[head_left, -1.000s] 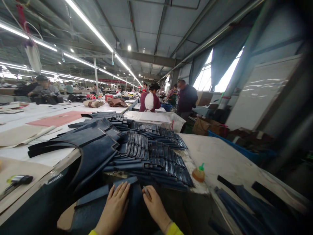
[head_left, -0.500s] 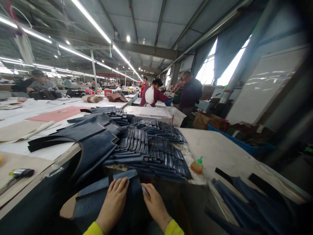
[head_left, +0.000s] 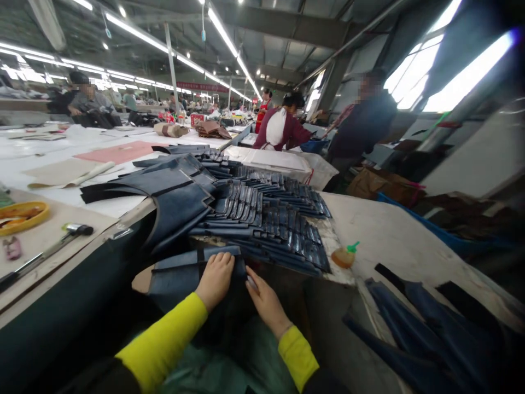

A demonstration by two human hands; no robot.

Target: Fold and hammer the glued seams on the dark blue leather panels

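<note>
A dark blue leather panel [head_left: 174, 273] with a black strip across it lies in front of me, below the big stack. My left hand [head_left: 217, 278] is closed over its right part, fingers bent across the upper edge. At the panel's right end is my right hand [head_left: 263, 298], its thumb and fingers pinched together. A small greyish bit shows by the thumb; I cannot make out what it is. Behind both hands, many similar blue leather pieces [head_left: 240, 202] lie overlapped in rows, their shiny edges facing right. Tan material [head_left: 142, 280] shows at the panel's left end.
On the right of the bench stands a glue bottle [head_left: 343, 257] with a green nozzle. More blue pieces [head_left: 426, 312] lie at lower right. To the left are a hammer [head_left: 77, 229] and a yellow tray [head_left: 24, 216]. A co-worker [head_left: 279, 127] stands beyond the stack.
My view has tipped downward and turned left, so the bench appears higher and further right. More of my sleeves and the yellow tray show. Both hands stay at the leather panel.
</note>
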